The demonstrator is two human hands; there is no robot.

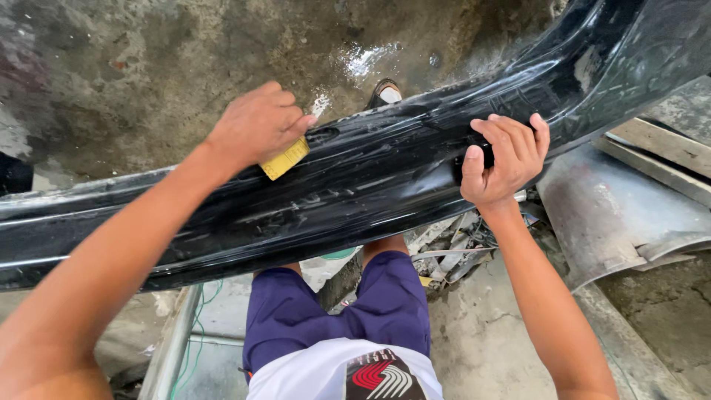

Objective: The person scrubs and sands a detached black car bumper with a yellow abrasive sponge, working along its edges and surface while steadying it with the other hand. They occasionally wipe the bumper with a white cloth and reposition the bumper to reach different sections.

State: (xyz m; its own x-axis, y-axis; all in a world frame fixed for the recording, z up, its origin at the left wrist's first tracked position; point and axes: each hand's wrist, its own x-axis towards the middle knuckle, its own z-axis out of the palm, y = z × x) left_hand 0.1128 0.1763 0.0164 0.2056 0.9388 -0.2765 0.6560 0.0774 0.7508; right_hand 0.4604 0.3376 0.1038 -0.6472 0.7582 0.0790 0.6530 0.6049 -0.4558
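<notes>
You're mid wet-sanding the black bumper: left hand pressing yellow sandpaper on it, right hand gripping its edge.

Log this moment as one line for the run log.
left hand: presses yellow sanding pad on black bumper | right hand: grips bumper's upper edge | bumper: wet, glossy

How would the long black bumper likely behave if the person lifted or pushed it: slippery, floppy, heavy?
The bumper looks wet and glossy, so probably slippery. It is long and thin-walled, so its ends would likely flex. The right hand hooks its edge while the left hand presses a yellow pad, suggesting it shifts easily.
</notes>
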